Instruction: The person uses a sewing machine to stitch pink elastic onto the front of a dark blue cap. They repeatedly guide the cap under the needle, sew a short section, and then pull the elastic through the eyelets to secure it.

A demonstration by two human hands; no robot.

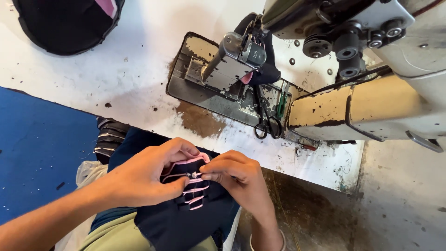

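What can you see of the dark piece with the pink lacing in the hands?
The dark navy fabric piece looks like soft cloth, crossed by several short pink laces with a pink edge on top. It lies in the lap below the table edge. The left hand and right hand pinch its lacing from both sides.

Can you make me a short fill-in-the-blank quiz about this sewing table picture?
1. Both hands, the left hand and the right hand, pinch a dark shoe piece laced in ____.
2. The scissors lie beside the ____ machine.
3. The scissors' handles are ____ in colour.
4. The white table borders a ____ surface on the left.

Missing words: pink; sewing; black; blue
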